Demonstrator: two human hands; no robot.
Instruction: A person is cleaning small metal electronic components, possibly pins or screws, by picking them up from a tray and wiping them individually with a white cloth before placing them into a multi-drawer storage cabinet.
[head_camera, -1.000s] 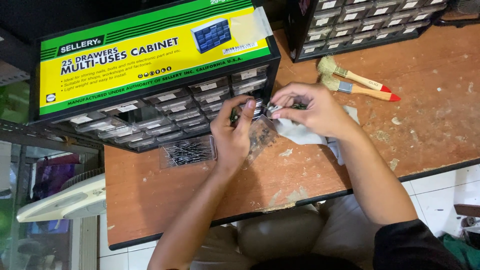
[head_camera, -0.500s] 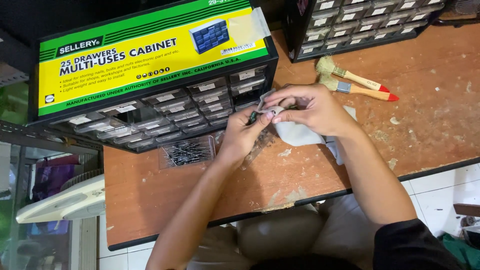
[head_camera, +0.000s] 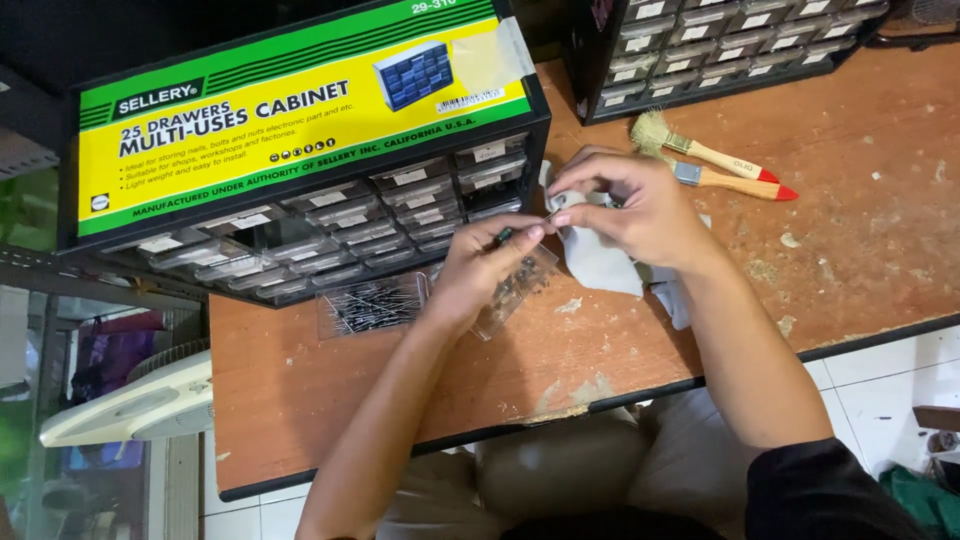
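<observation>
While I watch from above, my left hand (head_camera: 480, 265) and right hand (head_camera: 640, 205) meet over the table (head_camera: 400, 390), fingers (head_camera: 530, 233) pinched shut on what seems a thin wire-legged part (head_camera: 535, 222), just right of the drawer cabinet (head_camera: 300, 150). A clear drawer (head_camera: 375, 305) of similar parts lies near left, a grey cloth (head_camera: 600, 265) under my right hand.

Worn wooden table (head_camera: 870, 230); clear plastic drawer (head_camera: 372, 305); soft grey cloth (head_camera: 600, 262).
</observation>
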